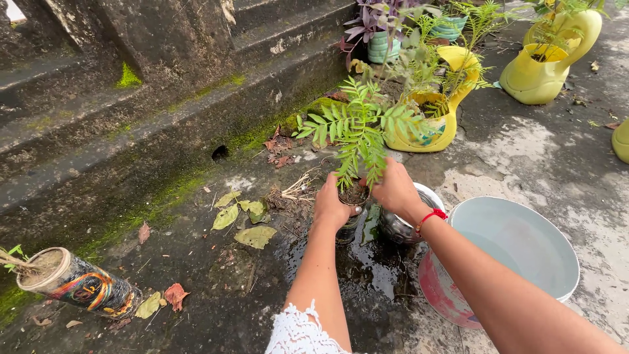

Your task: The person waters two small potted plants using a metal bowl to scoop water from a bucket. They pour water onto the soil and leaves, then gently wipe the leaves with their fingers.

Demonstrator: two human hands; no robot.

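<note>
Way off to the left of both hands: a fallen can planter with a colourful wrap, lying on its side, mouth pointing left, dry stems poking out. Closer in, still left of the hands, a scatter of dead leaves on wet, dark concrete, plus mossy steps running along behind. Then the left hand, wrapped round the left side of a small pot, fingers curled on the rim, thumb up near the soil. Pot sitting right between the two hands, upright, long axis straight up and down, a leafy green plant rising out of it and fanning away from the wrists. Right hand cupped on the opposite side of the rim, red string bracelet on the wrist. So both hands gripping the same pot, about equally close, neither clenched empty nor let go. Can't tell whether the pot is resting on the ground or lifted a touch. Just under the right wrist, a shiny dark round vessel, partly hidden. Right of the hands, a pale bucket with a pinkish wall, holding water by the looks of it. Beyond the hands, up and right, yellow jug planters.
</note>
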